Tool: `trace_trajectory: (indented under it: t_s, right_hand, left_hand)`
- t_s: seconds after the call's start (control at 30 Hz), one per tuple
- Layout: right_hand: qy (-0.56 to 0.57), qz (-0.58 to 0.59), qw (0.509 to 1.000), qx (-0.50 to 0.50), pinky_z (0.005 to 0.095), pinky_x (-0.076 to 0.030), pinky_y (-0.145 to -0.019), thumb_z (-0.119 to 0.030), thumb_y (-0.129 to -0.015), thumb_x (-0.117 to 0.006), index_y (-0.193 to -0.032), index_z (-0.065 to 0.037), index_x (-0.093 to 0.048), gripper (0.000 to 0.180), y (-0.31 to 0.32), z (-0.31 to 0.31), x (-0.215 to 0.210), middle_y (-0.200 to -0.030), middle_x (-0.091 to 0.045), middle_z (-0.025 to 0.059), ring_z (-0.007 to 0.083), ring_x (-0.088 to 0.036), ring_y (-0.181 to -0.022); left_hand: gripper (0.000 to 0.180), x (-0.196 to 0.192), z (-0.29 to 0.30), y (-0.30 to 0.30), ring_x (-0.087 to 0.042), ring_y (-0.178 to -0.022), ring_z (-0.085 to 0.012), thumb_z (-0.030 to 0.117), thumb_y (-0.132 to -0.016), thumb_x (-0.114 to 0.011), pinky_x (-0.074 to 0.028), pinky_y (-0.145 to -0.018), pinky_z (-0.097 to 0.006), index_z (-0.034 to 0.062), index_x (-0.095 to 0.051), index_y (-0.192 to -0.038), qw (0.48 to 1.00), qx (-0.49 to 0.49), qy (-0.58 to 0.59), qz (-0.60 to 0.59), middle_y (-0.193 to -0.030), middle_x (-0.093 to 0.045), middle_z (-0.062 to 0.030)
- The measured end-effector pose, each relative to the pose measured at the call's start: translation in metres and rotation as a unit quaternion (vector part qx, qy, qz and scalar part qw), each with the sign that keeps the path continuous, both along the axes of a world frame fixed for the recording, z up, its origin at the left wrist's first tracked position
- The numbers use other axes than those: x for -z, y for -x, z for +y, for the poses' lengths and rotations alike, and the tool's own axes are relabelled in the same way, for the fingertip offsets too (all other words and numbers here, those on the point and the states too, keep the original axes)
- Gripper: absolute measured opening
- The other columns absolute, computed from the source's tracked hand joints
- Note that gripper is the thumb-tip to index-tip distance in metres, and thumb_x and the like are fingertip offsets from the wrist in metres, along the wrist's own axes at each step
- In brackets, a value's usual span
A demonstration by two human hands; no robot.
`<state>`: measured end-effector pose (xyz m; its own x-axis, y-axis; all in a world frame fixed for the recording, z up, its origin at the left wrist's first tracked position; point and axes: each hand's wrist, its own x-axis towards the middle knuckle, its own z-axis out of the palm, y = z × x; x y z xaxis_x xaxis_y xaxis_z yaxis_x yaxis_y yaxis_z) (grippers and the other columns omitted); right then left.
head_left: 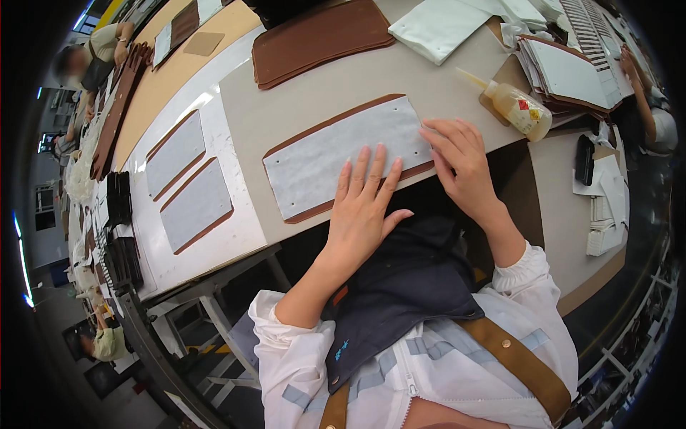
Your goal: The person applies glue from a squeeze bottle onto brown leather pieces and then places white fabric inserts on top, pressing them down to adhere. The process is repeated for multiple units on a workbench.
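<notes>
A long brown leather panel [330,99] lies on the table in front of me, topped by a slightly smaller pale grey-white sheet [307,161]. Small dark dots mark the sheet near its corners. My left hand [363,211] rests flat on the near half of the sheet, fingers spread. At the panel's right end is my right hand [464,161], its fingers stretched out and slightly bent, with fingertips at the edge. Whether the thumb reaches beneath the edge I cannot tell. Neither hand visibly lifts the panel.
Two smaller lined panels [196,204] lie to the left. Brown leather pieces [321,43] are stacked at the back, beside folded white sheets [437,30]. A spouted glue bottle [518,111] lies at the right, near more stacked panels [564,71]. Other people work at both sides.
</notes>
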<state>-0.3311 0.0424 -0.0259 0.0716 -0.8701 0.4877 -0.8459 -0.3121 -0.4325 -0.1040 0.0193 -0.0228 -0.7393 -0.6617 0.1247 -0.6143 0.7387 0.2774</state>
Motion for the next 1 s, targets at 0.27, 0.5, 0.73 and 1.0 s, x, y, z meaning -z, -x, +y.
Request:
trace_trajectory:
  t_s: [0.27, 0.5, 0.73, 1.0]
  right_hand:
    - [-0.100, 0.100, 0.989, -0.043, 0.0510, -0.022, -0.121, -0.037, -0.092, -0.067, -0.146, 0.003, -0.044, 0.071, -0.020, -0.026, -0.005, -0.156, -0.039, 0.0192, 0.0317, -0.033, -0.147]
    - [-0.006, 0.032, 0.992, -0.126, 0.0480, -0.038, -0.112, -0.009, -0.082, -0.074, -0.106, -0.005, -0.065, 0.026, -0.025, -0.024, -0.024, -0.108, -0.064, 0.0078, 0.0271, -0.060, -0.107]
    - [0.015, 0.161, 0.968, -0.194, 0.0458, -0.039, -0.112, -0.006, -0.078, -0.072, -0.087, -0.007, -0.062, 0.014, -0.044, -0.026, -0.027, -0.093, -0.060, 0.0043, 0.0205, -0.061, -0.094]
    - [-0.014, 0.111, 0.975, -0.191, 0.0471, -0.037, -0.113, -0.004, -0.077, -0.073, -0.086, -0.008, -0.062, 0.014, -0.044, -0.030, -0.027, -0.094, -0.061, 0.0036, 0.0206, -0.061, -0.098]
  left_hand:
    - [0.081, -0.012, -0.003, -0.020, -0.031, -0.148, -0.0388, 0.032, -0.091, -0.069, -0.026, -0.120, -0.048, -0.0004, -0.030, -0.154, 0.983, -0.041, -0.093, 0.150, -0.161, -0.030, -0.0193]
    - [0.030, -0.017, -0.003, -0.078, -0.058, -0.116, -0.0307, 0.007, -0.088, -0.070, -0.043, -0.099, -0.042, 0.0073, -0.068, -0.118, 0.977, -0.135, 0.005, 0.163, -0.124, -0.064, -0.0093]
    - [0.024, -0.016, -0.007, -0.062, -0.060, -0.107, -0.0287, 0.005, -0.085, -0.071, -0.045, -0.093, -0.040, 0.0086, -0.070, -0.109, 0.982, -0.088, 0.017, 0.166, -0.114, -0.065, -0.0069]
    - [0.028, -0.010, -0.014, -0.052, -0.057, -0.103, -0.0302, -0.001, -0.083, -0.066, -0.045, -0.091, -0.042, 0.0116, -0.070, -0.108, 0.982, -0.079, 0.029, 0.168, -0.108, -0.058, -0.0083]
